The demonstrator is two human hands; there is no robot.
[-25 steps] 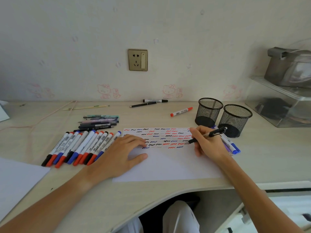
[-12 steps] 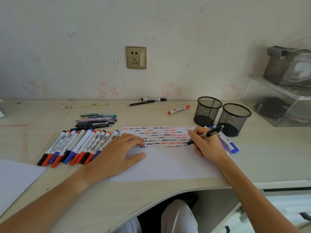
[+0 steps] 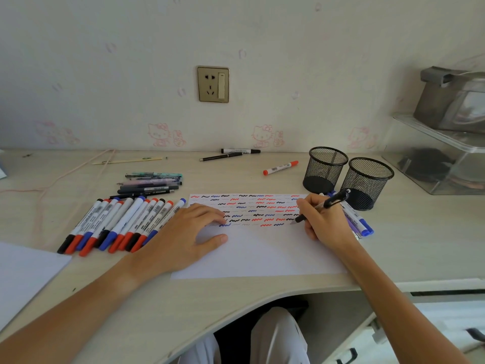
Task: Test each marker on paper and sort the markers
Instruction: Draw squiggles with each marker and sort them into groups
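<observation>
Your right hand [image 3: 326, 225] pinches a black pen [image 3: 321, 207], tip on the squiggle-filled paper [image 3: 262, 253] at its right edge, while your left hand [image 3: 183, 237] lies flat, fingers spread, pinning the sheet beside the row of markers [image 3: 118, 224].

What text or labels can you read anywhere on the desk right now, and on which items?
None can be read.
Row of markers: barcodes and print on the barrels, too small.
Red marker: barcode label, blurred.
Dark pen: white print, blurred.
Paper: only squiggles, no words.
</observation>
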